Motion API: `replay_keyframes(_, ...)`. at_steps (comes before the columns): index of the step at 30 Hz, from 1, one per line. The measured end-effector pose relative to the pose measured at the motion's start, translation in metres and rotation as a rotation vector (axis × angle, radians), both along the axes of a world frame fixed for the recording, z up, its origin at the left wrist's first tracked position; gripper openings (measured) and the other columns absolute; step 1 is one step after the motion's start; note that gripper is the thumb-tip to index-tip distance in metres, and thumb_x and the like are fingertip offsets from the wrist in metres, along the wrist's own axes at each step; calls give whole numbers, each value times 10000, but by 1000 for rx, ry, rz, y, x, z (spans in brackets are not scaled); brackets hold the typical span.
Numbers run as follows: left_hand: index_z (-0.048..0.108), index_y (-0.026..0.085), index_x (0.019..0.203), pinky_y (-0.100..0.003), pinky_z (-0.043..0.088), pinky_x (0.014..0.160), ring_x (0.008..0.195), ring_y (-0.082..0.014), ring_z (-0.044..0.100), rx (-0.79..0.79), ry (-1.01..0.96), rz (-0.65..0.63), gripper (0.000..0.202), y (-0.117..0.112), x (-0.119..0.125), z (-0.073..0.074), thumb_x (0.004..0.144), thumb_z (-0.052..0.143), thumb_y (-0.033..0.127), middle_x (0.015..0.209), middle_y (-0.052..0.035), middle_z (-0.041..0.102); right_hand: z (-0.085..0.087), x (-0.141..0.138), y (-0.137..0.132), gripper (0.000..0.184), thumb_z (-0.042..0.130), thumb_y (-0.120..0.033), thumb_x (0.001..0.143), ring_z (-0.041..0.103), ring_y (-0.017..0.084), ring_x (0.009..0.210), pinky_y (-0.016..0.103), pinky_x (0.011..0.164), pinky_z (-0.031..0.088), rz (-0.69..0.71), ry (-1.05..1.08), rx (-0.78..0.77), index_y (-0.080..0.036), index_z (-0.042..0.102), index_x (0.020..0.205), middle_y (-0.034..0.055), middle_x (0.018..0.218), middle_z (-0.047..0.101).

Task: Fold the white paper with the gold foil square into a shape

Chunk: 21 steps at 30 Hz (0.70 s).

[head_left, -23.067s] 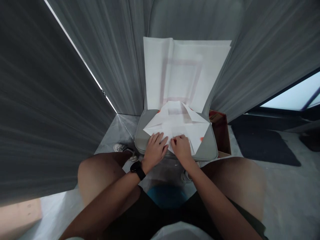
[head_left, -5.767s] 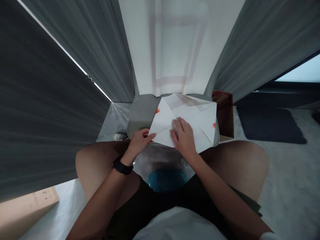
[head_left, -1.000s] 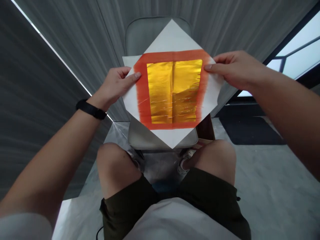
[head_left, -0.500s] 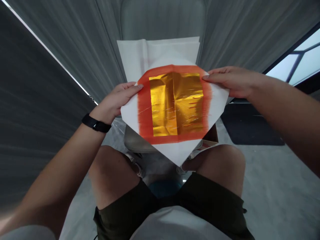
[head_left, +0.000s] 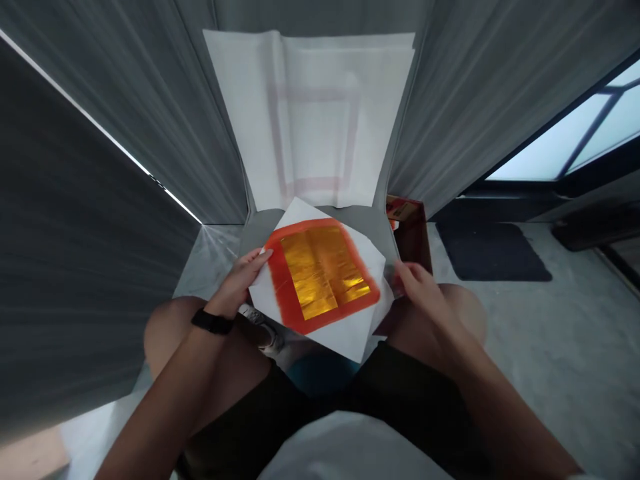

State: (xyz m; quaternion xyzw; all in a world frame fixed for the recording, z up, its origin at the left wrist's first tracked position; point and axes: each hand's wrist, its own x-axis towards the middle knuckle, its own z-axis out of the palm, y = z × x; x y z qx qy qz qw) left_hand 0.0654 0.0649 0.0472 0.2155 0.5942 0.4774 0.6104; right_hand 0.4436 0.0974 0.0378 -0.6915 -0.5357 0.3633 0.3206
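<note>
I hold a white square paper sheet (head_left: 350, 337) with a gold foil centre framed in orange, turned like a diamond above my knees and the front of a grey chair seat (head_left: 255, 230). My left hand (head_left: 237, 283), with a black band on the wrist, pinches the sheet's left corner. My right hand (head_left: 417, 287) is closed at the sheet's right corner. A stack of the same white sheets (head_left: 310, 113) leans face-away against the chair back.
Grey curtains (head_left: 125, 100) hang on both sides of the chair. A red-brown cardboard box (head_left: 407, 230) stands on the floor right of the seat. A dark mat (head_left: 493, 252) lies on the grey floor further right, under a window.
The sheet has come down from chest height to just over my knees and the seat's front edge, and my hands have drawn closer together. My view has tilted downward.
</note>
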Motion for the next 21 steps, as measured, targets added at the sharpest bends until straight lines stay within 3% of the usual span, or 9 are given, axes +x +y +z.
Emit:
replay_keyframes(2,743,174,956,-241,541,534,597,-163,677,-1,24,-5,253,-3,-2,0,801,838,349,795,-44,774,-15,2,-41,486,636,-695,890,715,244,659,349,561,578,-27,53,-110,-218,710,832,83,750,752)
replay_keyframes(4,735,171,956,-229,527,519,584,-154,663,1,50,6,282,-2,-3,-1,785,846,366,774,-34,765,-22,-2,-65,467,671,-685,877,727,249,676,348,564,577,-31,62,-57,-225,745,873,85,790,770)
replay_keyframes(8,727,173,1011,-242,533,552,602,-159,656,16,128,-2,387,3,-5,-9,750,850,431,788,-28,755,-23,-21,-79,548,701,-718,827,751,275,803,380,697,605,-102,-51,-85,-219,754,1046,100,913,785)
replay_keyframes(10,728,172,1007,-254,536,585,654,-172,663,53,259,16,400,4,-8,-14,772,814,483,818,-33,749,-23,-31,-84,704,712,-749,789,748,298,984,402,842,608,-146,-91,-135,-195,700,1223,142,1130,764)
replay_keyframes(12,723,170,1003,-282,564,702,790,-197,688,146,477,139,382,-2,-11,-18,829,750,509,910,-51,749,-28,-39,-91,870,737,-763,741,697,322,1163,413,964,581,-211,-76,-105,-173,605,1366,189,1341,675)
replay_keyframes(15,675,178,1057,-342,542,938,1013,-220,666,303,810,495,340,-33,-4,-28,905,669,482,1073,-71,709,-41,-47,-100,959,752,-759,701,669,331,1223,413,987,579,-301,87,-105,-170,518,1420,204,1397,629)
replay_keyframes(17,613,196,1126,-349,530,947,1005,-202,642,310,856,676,347,-67,14,-38,931,646,482,1084,-54,657,-49,-53,-102,967,760,-735,697,706,310,1148,398,942,600,-348,235,-155,-182,471,1436,182,1348,660)
replay_keyframes(19,552,216,1193,-325,535,878,927,-172,627,206,733,696,417,-101,40,-50,911,699,485,1054,-22,614,-54,-59,-100,997,787,-704,688,737,287,1059,381,893,616,-410,332,-183,-192,420,1461,160,1297,688)
replay_keyframes(21,540,209,1198,-302,533,753,841,-166,628,-4,493,628,495,-127,66,-62,870,747,516,993,-16,620,-56,-65,-98,1036,818,-672,678,749,278,1019,365,854,624,-460,369,-177,-198,381,1489,144,1261,707)
